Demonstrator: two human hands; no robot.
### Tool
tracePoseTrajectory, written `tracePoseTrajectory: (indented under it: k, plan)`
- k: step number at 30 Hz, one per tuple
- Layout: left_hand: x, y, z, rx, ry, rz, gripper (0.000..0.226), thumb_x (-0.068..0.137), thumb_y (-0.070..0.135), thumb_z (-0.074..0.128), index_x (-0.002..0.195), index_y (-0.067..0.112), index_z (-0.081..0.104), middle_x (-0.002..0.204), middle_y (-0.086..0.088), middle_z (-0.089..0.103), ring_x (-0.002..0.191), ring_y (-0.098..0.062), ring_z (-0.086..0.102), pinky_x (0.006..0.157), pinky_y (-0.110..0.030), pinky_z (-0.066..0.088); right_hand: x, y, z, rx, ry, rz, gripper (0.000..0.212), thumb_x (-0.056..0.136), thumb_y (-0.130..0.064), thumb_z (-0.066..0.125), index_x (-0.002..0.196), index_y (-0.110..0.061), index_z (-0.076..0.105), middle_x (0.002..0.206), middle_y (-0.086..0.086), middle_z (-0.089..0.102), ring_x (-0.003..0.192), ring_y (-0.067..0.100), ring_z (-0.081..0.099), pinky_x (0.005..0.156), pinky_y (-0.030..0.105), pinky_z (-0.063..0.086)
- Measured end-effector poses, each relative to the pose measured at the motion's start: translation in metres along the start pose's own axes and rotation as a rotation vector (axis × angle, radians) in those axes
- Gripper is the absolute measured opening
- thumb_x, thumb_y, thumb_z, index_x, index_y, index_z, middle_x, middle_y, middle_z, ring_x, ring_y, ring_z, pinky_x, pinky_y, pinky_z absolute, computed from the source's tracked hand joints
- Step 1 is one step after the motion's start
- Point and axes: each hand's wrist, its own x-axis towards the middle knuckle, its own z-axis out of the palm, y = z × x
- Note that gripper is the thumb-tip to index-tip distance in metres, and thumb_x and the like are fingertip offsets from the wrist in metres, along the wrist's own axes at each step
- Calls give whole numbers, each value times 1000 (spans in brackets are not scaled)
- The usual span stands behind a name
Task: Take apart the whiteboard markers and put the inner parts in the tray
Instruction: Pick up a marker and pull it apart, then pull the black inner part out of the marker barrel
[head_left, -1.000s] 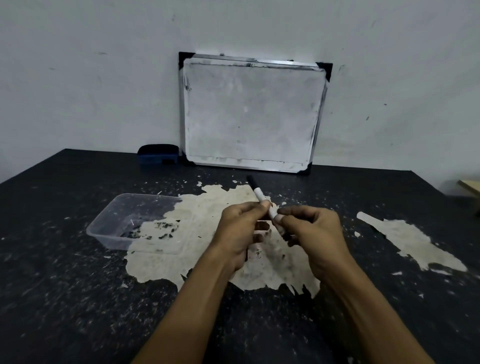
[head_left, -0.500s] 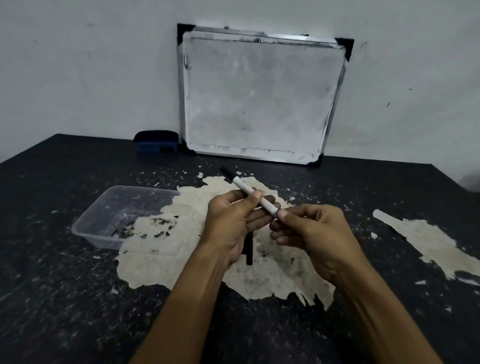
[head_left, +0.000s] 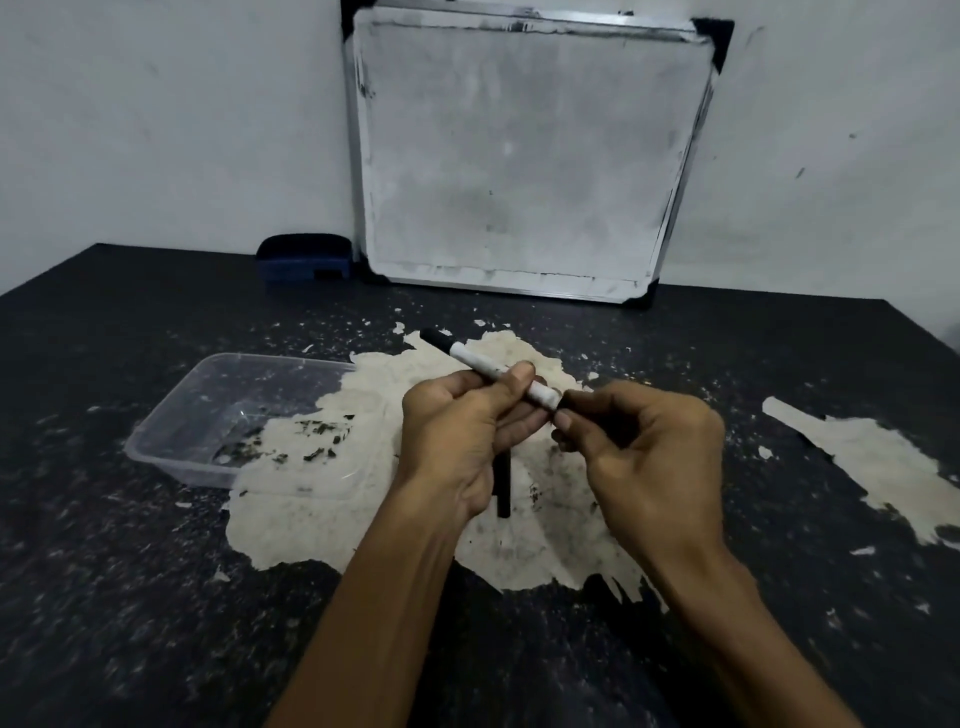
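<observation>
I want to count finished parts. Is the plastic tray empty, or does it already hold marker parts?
Empty: the clear plastic tray holds no marker parts. Only the flaked tabletop shows through it. The marker is between both hands.

Two bare forearms, no sleeves — left hand and right hand ungloved, ringless.

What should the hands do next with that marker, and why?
Probably pull the black end piece off with the right hand while the left hand holds the white marker steady. The right fingertips already pinch that end, and the tray has no inner part in it yet.
</observation>
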Motion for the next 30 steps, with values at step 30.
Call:
tracePoseTrajectory:
  k: [30]
  plan:
    - [-2,14,-6,-161,-237,-34,16,75,15,68,85,2,66,82,-14,76,76,-20,76,60,-24,60,-5,11,-20,-186,-14,324,25,91,-29,62,110,-15,71,90,-1,71,81,16,68,68,31,56]
